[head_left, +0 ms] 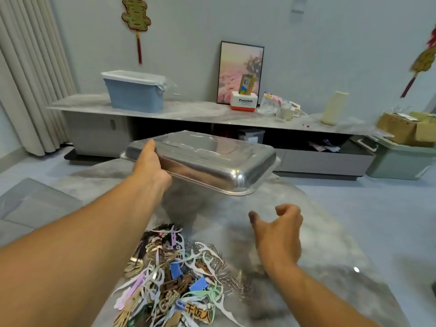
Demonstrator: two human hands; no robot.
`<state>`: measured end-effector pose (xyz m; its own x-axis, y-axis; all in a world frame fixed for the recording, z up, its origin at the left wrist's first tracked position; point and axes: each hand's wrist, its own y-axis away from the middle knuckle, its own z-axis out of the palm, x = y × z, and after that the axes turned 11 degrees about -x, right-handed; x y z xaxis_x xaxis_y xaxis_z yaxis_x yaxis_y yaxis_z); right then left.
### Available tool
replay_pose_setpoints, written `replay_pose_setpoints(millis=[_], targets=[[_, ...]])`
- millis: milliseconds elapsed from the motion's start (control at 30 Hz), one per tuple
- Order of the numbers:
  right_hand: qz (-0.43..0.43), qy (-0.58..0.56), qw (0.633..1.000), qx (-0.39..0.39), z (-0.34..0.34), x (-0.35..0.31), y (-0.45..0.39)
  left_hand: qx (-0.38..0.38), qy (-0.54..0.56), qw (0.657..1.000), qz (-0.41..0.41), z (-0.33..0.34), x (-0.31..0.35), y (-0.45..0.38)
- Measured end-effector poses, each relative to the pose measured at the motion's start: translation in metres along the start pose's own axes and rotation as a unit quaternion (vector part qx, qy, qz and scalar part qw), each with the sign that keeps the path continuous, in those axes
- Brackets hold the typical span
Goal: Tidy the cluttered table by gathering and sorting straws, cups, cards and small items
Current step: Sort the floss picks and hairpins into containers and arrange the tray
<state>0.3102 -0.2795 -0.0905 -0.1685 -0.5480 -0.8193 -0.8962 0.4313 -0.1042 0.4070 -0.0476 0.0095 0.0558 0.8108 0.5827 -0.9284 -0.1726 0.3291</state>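
1. Small items (179, 277) lie in a mixed heap at the lower centre of the frame on the grey marbled table (306, 267): white and pastel floss picks, blue clips, a scatter of metal paper clips at the heap's right edge, and a tag with yellow characters at the bottom.
2. Metal tray (212, 161), turned upside down and tilted, is held in the air above the table at the centre of the frame, clear of the heap.
3. Background, upper half: a long low cabinet (188, 112) carries a blue bin (135, 93) at upper left, a framed picture (240, 72), a white and orange box (244, 101), a cream vase (333, 107) and a cardboard box (401, 126) at far right. A curtain (26, 74) hangs at the left edge; a red and gold ornament (135, 17) hangs on the wall.
4. Left hand (151, 168), arm stretched forward from the lower left, grips the tray's left rim, thumb on the upturned base and fingers hidden beneath.
5. Right hand (278, 232) hovers over the table to the right of the heap and below the tray, holding nothing; its thumb points left and its fingers are loosely curled.
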Motion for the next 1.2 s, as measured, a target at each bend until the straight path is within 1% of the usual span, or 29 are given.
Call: replay_pose_setpoints(millis=[33, 100, 167, 200, 233, 300, 333, 367, 400, 433, 500, 567, 633, 667, 700, 733, 767, 800, 833, 867, 967, 1033, 1133, 1200], targets=[[-0.015, 0.012, 0.999, 0.028, -0.011, -0.003, -0.006, -0.009, -0.027, 1.000, 0.005, -0.001, 0.009, 0.004], [-0.071, 0.053, 0.994, 0.059, -0.023, -0.008, -0.012, -0.008, -0.076, 0.997, 0.007, -0.006, 0.024, 0.006], [-0.150, 0.147, 0.976, 0.062, -0.032, -0.017, -0.011, -0.017, -0.126, 0.992, 0.004, -0.009, 0.038, 0.011], [-0.198, 0.213, 0.955, 0.052, -0.035, -0.022, -0.008, -0.021, -0.147, 0.989, -0.002, -0.008, 0.043, 0.014], [-0.251, 0.276, 0.927, 0.036, -0.036, -0.028, -0.004, -0.020, -0.164, 0.986, -0.011, -0.008, 0.046, 0.017], [-0.348, 0.355, 0.868, 0.001, -0.033, -0.040, 0.003, -0.029, -0.189, 0.981, -0.023, -0.002, 0.049, 0.024], [-0.378, 0.377, 0.846, -0.015, -0.031, -0.046, 0.007, -0.038, -0.200, 0.979, -0.026, 0.003, 0.050, 0.027], [-0.386, 0.396, 0.832, -0.036, -0.029, -0.054, 0.010, -0.045, -0.214, 0.975, -0.025, 0.007, 0.051, 0.031], [-0.377, 0.413, 0.827, -0.058, -0.027, -0.060, 0.012, -0.051, -0.223, 0.973, -0.023, 0.012, 0.052, 0.033], [-0.361, 0.415, 0.832, -0.073, -0.025, -0.064, 0.012, -0.061, -0.221, 0.973, -0.015, 0.017, 0.054, 0.036], [-0.318, 0.370, 0.870, -0.068, -0.026, -0.068, 0.009, -0.104, -0.190, 0.976, 0.000, 0.023, 0.056, 0.040], [-0.287, 0.291, 0.912, -0.042, -0.031, -0.070, 0.007, -0.170, -0.183, 0.968, 0.006, 0.022, 0.052, 0.044], [-0.261, 0.252, 0.930, -0.056, -0.032, -0.067, 0.006, -0.214, -0.229, 0.950, 0.000, 0.016, 0.043, 0.045], [-0.236, 0.229, 0.942, -0.069, -0.031, -0.064, 0.006, -0.222, -0.262, 0.939, 0.001, 0.010, 0.037, 0.044], [-0.203, 0.190, 0.957, -0.082, -0.029, -0.061, 0.006, -0.214, -0.303, 0.928, 0.019, 0.003, 0.030, 0.045], [-0.164, 0.141, 0.972, -0.087, -0.027, -0.058, 0.006, -0.191, -0.354, 0.914, 0.056, -0.007, 0.024, 0.044], [-0.120, 0.088, 0.985, -0.088, -0.026, -0.055, 0.006, -0.159, -0.416, 0.890, 0.100, -0.019, 0.019, 0.043], [-0.072, 0.041, 0.993, -0.088, -0.024, -0.052, 0.004, -0.122, -0.477, 0.859, 0.144, -0.034, 0.015, 0.041], [-0.027, 0.001, 0.996, -0.090, -0.022, -0.050, 0.001, -0.096, -0.532, 0.823, 0.173, -0.054, 0.012, 0.038], [0.018, -0.040, 0.995, -0.094, -0.021, -0.049, -0.003, -0.083, -0.580, 0.790, 0.181, -0.074, 0.008, 0.035], [0.136, -0.160, 0.972, -0.108, -0.015, -0.042, -0.021, -0.055, -0.690, 0.709, 0.138, -0.128, -0.004, 0.026], [0.197, -0.211, 0.950, -0.120, -0.013, -0.034, -0.030, -0.043, -0.744, 0.656, 0.115, -0.147, -0.011, 0.020], [0.249, -0.262, 0.923, -0.128, -0.014, -0.020, -0.038, -0.045, -0.802, 0.589, 0.083, -0.162, -0.019, 0.018], [0.265, -0.283, 0.913, -0.130, -0.014, -0.010, -0.043, -0.038, -0.823, 0.561, 0.078, -0.167, -0.021, 0.019]])
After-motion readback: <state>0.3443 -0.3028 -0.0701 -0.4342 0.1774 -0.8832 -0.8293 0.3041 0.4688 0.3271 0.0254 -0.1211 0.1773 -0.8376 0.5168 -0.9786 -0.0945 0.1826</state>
